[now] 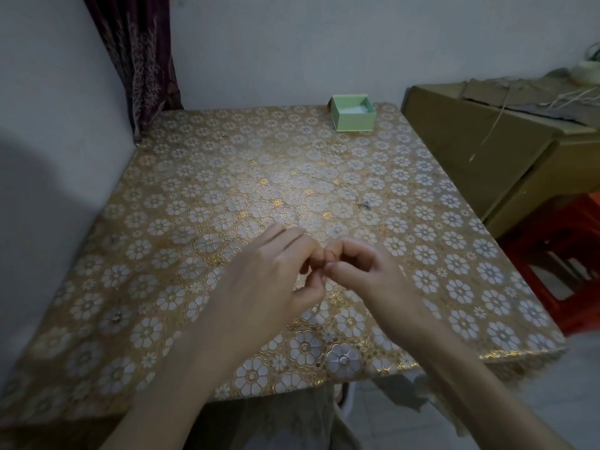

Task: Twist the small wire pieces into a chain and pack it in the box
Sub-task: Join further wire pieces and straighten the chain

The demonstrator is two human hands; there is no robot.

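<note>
My left hand (276, 271) and my right hand (360, 267) meet fingertip to fingertip above the middle of the table. Both pinch a thin wire piece (319, 306) whose free end hangs down below the fingers. A longer strand of thin wire chain (341, 190) lies on the cloth farther back, ending in a small dark bit (366, 204). The small green box (354, 113) stands open at the far edge of the table, with a pale lining inside.
The table (162, 222) wears a gold cloth with white flowers and sits against the wall on the left. A large cardboard box (487, 151) stands to the right, a red plastic stool (558, 254) beside it. A dark curtain (143, 53) hangs at the back left.
</note>
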